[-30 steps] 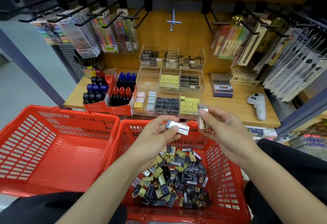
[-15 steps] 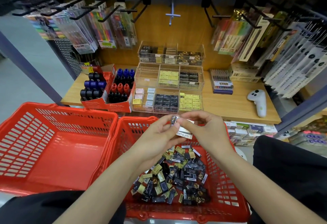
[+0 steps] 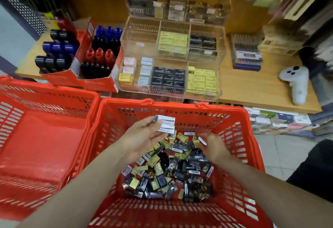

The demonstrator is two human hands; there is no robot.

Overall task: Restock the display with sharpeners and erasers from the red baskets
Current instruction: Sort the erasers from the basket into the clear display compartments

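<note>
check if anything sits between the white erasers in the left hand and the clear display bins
Nothing solid shows in the way. The left hand holds two white erasers above the right red basket; only its far rim lies below the path to the clear display bins, open on top.

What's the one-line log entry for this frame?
left hand: holds two white erasers | right hand: reaching into right basket pile | left basket

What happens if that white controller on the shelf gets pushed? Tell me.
The white controller would probably slide, then rock or roll rather than stay flat, since its body looks rounded. It lies near the wooden shelf's front edge, so a push toward the baskets could drop it.
</note>
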